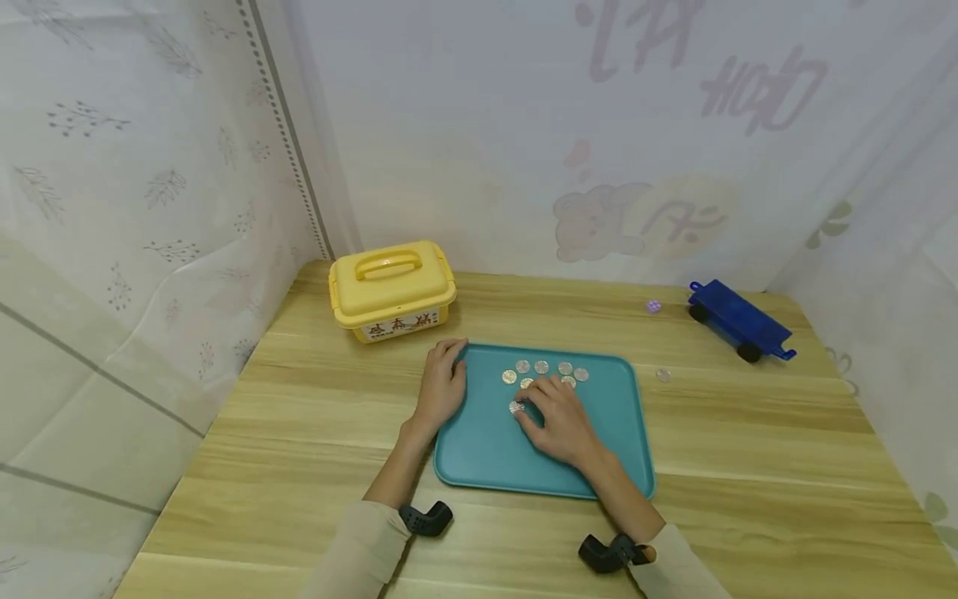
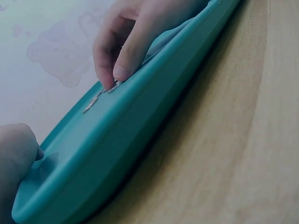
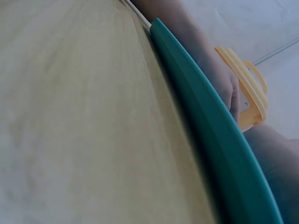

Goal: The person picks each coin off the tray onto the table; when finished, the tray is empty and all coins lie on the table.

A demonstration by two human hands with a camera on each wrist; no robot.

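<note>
Beyond the left hand (image 1: 440,389) stood a closed yellow box (image 1: 392,287), contents hidden. That hand rested at the left side of the tray (image 1: 479,453); whether it gripped could not be told. A silvery disc (image 1: 515,408), inside the tray, was pinched by the right hand (image 1: 557,423), apart from the left; placing or picking up seemed underway, calling for a light, exact touch. Other discs (image 1: 542,367) lay just past that hand.

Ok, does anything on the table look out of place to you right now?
Yes: one silvery coin lies on the bare table, to the right of the tray. It looks odd because the other coins in view are on the tray.
</note>
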